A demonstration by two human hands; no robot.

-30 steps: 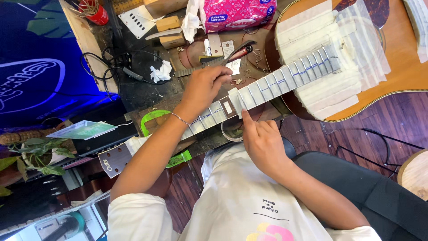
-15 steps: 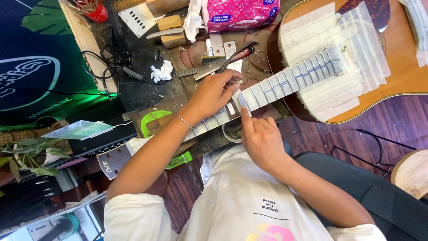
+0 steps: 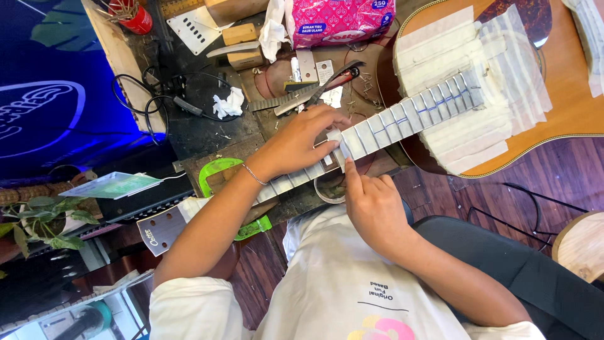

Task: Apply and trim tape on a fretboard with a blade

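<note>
The acoustic guitar with the orange-brown wooden body point(image 3: 566, 94) lay across the cluttered dark table point(image 3: 201, 126), body in the upper right of the frame and headstock point(image 3: 160, 230) down at lower left. The neck with its fretboard masked in pale tape strips point(image 3: 402, 116) ran diagonally through the middle.

The left hand point(image 3: 299, 141) came in from the upper side of the neck, fingers curled down and pinching a small strip of pale masking tape point(image 3: 336, 141) right at the fretboard edge. The right hand point(image 3: 371, 204) sat on the lower side, index finger stretched up and pressed flat against the same strip, so neither grip was spread.

That tape looked feather-light, floppy and sticky, so I'd guess it wants holding by its ends or it folds onto itself. The guitar seemed stiff but easy to dent, best steadied by the neck. The strip was directly under both grips, mid-frame.

Other stuff: a pink tissue pack point(image 3: 340, 22) at the top, pliers with dark red handles point(image 3: 333, 82) just above the left hand, a green clamp point(image 3: 217, 176) under the neck.
</note>
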